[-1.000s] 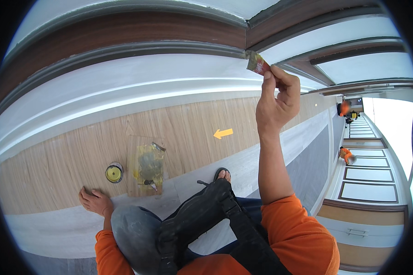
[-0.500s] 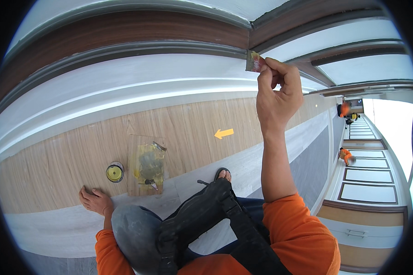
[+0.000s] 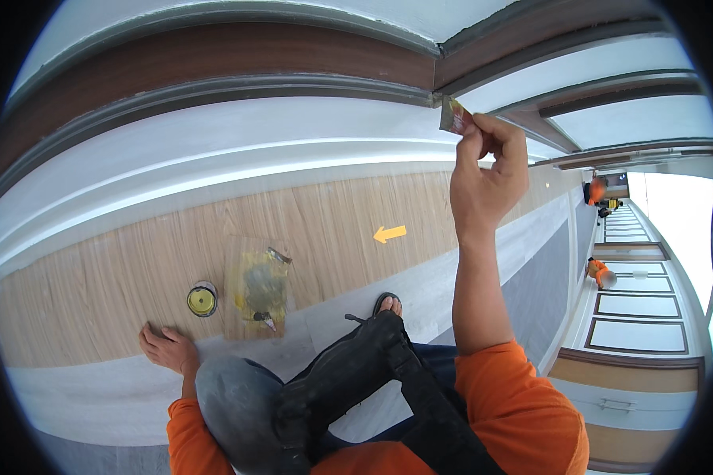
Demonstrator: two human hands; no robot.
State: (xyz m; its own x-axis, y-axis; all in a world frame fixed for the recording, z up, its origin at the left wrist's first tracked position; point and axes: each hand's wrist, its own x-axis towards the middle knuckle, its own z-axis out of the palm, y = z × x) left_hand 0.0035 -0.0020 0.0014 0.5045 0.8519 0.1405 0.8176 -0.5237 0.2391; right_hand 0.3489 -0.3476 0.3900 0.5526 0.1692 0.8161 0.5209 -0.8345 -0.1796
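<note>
1. The right hand (image 3: 485, 178), raised on its outstretched arm, has shifted a little to the left and slightly higher against the wall since a second ago.
2. The small reddish-brown rectangular pad (image 3: 454, 117) pinched in its fingertips has travelled with it: earlier it sat over the pale band of wall, and now it lies against the grey moulding strip (image 3: 214, 91), right at the corner where that strip meets the dark brown trim (image 3: 214, 59).
3. The grip has tightened: a second ago the fingers were looser around the pad, and now they are curled in behind it, with the thumb pressed up beside it.
</note>
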